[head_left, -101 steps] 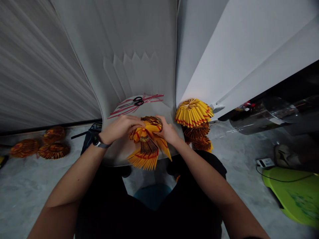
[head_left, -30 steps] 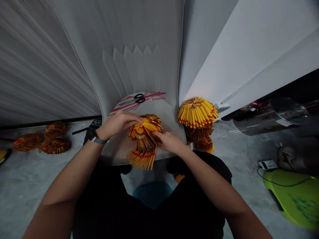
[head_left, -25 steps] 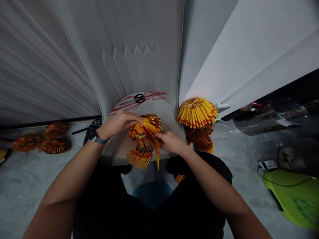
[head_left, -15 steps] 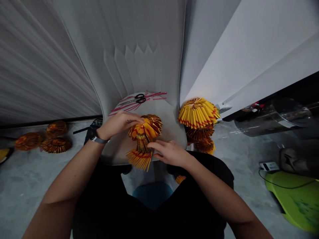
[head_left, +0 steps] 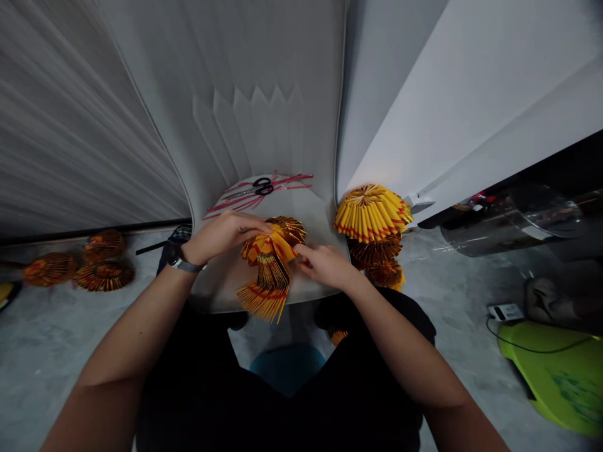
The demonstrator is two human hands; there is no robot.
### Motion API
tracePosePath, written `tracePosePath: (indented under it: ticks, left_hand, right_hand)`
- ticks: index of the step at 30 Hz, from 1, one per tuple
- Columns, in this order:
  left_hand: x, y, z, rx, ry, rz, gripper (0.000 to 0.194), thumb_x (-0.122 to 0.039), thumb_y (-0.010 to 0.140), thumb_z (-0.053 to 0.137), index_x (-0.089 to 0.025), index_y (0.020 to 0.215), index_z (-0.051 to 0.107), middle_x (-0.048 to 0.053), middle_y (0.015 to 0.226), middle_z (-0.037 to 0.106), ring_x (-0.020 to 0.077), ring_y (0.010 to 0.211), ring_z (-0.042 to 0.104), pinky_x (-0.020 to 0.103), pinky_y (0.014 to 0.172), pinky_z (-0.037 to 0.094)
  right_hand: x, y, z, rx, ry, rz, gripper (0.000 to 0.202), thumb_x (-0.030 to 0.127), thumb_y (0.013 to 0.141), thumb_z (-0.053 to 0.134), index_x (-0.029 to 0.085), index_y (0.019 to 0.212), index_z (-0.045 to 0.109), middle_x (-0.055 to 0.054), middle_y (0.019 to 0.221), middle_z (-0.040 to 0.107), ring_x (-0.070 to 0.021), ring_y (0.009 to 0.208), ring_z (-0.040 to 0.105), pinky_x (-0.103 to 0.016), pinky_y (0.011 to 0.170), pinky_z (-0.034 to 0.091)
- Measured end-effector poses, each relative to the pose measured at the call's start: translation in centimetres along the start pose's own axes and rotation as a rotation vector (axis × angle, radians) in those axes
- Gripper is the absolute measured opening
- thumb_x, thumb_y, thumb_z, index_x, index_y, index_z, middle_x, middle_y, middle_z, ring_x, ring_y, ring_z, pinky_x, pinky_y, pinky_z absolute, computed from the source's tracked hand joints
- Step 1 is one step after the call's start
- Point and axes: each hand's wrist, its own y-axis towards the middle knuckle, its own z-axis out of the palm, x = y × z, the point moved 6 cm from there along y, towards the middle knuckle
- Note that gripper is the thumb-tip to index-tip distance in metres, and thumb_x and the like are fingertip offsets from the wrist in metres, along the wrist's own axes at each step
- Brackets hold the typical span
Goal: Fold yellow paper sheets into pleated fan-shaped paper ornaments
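A pleated gold and yellow folded-paper ornament (head_left: 271,273) lies on the seat of a pale grey chair (head_left: 316,216), its lower fan hanging over the front edge. From the left, my left hand (head_left: 234,232) has its fingers closed on the top of the ornament. My right hand (head_left: 323,262) pinches the right edge of an orange paper fold, thumb and forefinger together. Behind the ornament, black-handled scissors (head_left: 262,186) rest among thin pink strips (head_left: 294,181) on the seat.
To the right of the chair stands a stack of pleated yellow paper ornaments (head_left: 374,213). Several more ornaments (head_left: 101,276) sit on the floor at left. A green plastic stool (head_left: 541,370), a white power adapter (head_left: 506,312) and a clear container (head_left: 499,220) are at right.
My right hand has moved up and slightly right, from the ornament's lower pleats to the edge of an orange fold. The left hand stays on top.
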Motion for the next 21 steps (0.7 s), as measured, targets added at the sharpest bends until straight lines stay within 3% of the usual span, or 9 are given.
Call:
tracePosePath:
  ticks: [5,8,13,17,21]
  left_hand:
    - [0.0,0.0,-0.1,-0.011,0.006,-0.008,0.025,-0.039,0.097,0.061,-0.026,0.110,0.078,0.003,0.114,0.077,0.0208,0.111,0.073,0.030,0.098,0.057]
    - [0.1,-0.1,-0.2,-0.011,0.009,-0.014,0.026,-0.041,0.097,0.061,-0.027,0.110,0.078,0.003,0.114,0.078,0.0199,0.108,0.074,0.028,0.097,0.057]
    - [1.1,-0.3,-1.3,-0.050,-0.036,-0.097,0.030,-0.048,0.095,0.063,-0.025,0.106,0.080,0.003,0.104,0.080,0.0196,0.098,0.076,0.027,0.091,0.059]
    - [3.1,-1.3,-3.4,-0.209,-0.161,-0.266,0.041,-0.058,0.084,0.072,-0.020,0.097,0.081,0.007,0.097,0.080,0.0227,0.093,0.077,0.030,0.090,0.060]
    - [5.3,-2.8,-4.4,-0.373,-0.294,-0.399,0.052,-0.063,0.072,0.080,-0.014,0.090,0.079,0.012,0.098,0.080,0.0246,0.092,0.076,0.034,0.088,0.062]
  right_hand:
    - [0.0,0.5,-0.5,-0.032,-0.089,0.047,0.021,0.030,0.097,0.054,0.026,0.115,0.063,-0.006,0.096,0.076,-0.0214,0.081,0.069,-0.029,0.068,0.038]
    - [-0.7,0.8,-0.7,-0.078,-0.007,0.106,0.026,0.030,0.095,0.057,0.026,0.120,0.062,-0.005,0.097,0.076,-0.0219,0.083,0.070,-0.029,0.071,0.042]
    - [-1.9,1.2,-1.3,-0.258,0.557,0.084,0.048,0.036,0.090,0.065,0.025,0.134,0.049,0.000,0.092,0.069,-0.0155,0.074,0.066,-0.029,0.069,0.050]
    - [-3.9,1.0,-2.2,-0.530,0.936,0.216,0.049,0.051,0.085,0.067,0.027,0.124,0.047,0.005,0.080,0.060,-0.0122,0.056,0.059,-0.026,0.052,0.048]
    - [-5.4,1.3,-2.0,-0.585,1.140,0.308,0.049,0.057,0.080,0.069,0.027,0.112,0.047,0.008,0.072,0.056,-0.0114,0.049,0.056,-0.023,0.042,0.044]
